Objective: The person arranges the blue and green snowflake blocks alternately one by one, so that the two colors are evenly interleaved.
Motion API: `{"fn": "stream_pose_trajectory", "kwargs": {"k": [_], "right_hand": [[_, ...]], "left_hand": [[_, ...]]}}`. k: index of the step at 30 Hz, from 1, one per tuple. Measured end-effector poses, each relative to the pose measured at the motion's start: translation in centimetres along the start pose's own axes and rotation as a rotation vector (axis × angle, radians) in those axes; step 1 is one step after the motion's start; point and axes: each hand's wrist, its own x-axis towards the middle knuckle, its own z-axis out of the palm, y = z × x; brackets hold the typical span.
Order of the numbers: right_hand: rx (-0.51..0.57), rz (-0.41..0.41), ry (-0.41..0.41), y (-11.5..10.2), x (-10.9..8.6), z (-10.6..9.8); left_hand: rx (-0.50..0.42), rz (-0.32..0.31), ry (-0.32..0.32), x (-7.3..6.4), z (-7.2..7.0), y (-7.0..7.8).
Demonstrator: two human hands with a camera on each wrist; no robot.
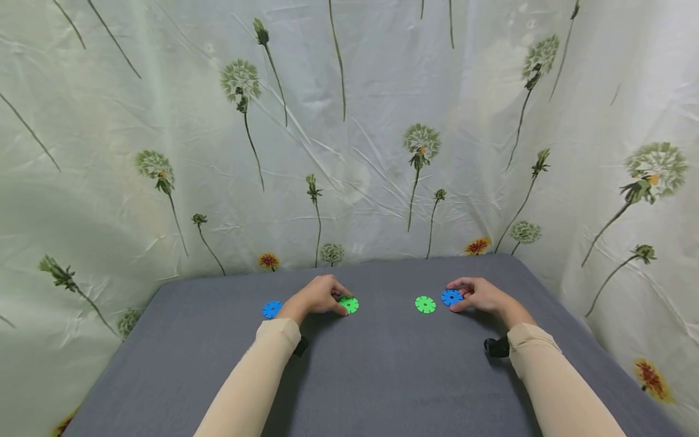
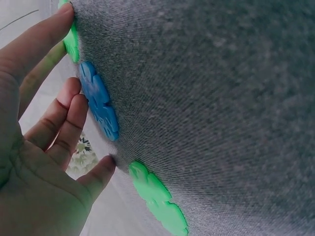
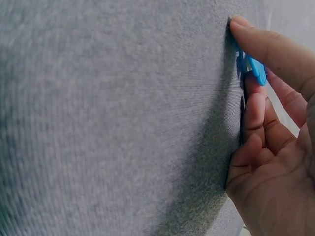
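My left hand (image 1: 319,295) pinches a green notched plastic disc (image 1: 351,305) at its edges, thumb on the near side. Beneath that hand, in the left wrist view, lie a blue notched disc (image 2: 100,101) by the curled fingers and a second green disc (image 2: 157,196) past the little finger; the hand mostly hides them in the head view. Over on the right, my right hand (image 1: 483,296) holds a blue notched disc (image 1: 451,297) between thumb and fingers, close over the cloth. Just left of it lies another green disc (image 1: 425,304).
Another blue disc (image 1: 272,309) lies left of my left wrist. Grey cloth (image 1: 382,376) covers the table. A pale curtain with dandelion prints (image 1: 360,152) hangs behind and along the sides. A dark wrist device (image 1: 496,347) sits under the right sleeve.
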Motion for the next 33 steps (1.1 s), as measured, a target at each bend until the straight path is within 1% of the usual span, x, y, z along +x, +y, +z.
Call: {"fn": "stream_pose_trajectory", "kwargs": {"k": [4, 13, 16, 23, 28, 33], "right_hand": [[0.007, -0.01, -0.011, 0.1, 0.1, -0.1], [-0.005, -0.014, 0.018, 0.5, 0.3, 0.2], [-0.006, -0.002, 0.023, 0.4, 0.3, 0.2], [-0.016, -0.005, 0.013, -0.1, 0.3, 0.0], [-0.018, 0.002, 0.023, -0.4, 0.5, -0.2], [-0.019, -0.027, 0.029, -1.5, 0.9, 0.1]], "left_hand": [[0.0, 0.0, 0.002, -0.1, -0.1, 0.0], [-0.003, -0.013, 0.012, -0.1, 0.0, 0.0], [-0.006, -0.018, 0.012, -0.1, 0.2, -0.1], [-0.024, -0.028, 0.019, -0.1, 0.3, -0.1], [-0.024, -0.018, 0.02, 0.0, 0.3, -0.2], [-0.032, -0.021, 0.022, 0.0, 0.4, -0.4]]}}
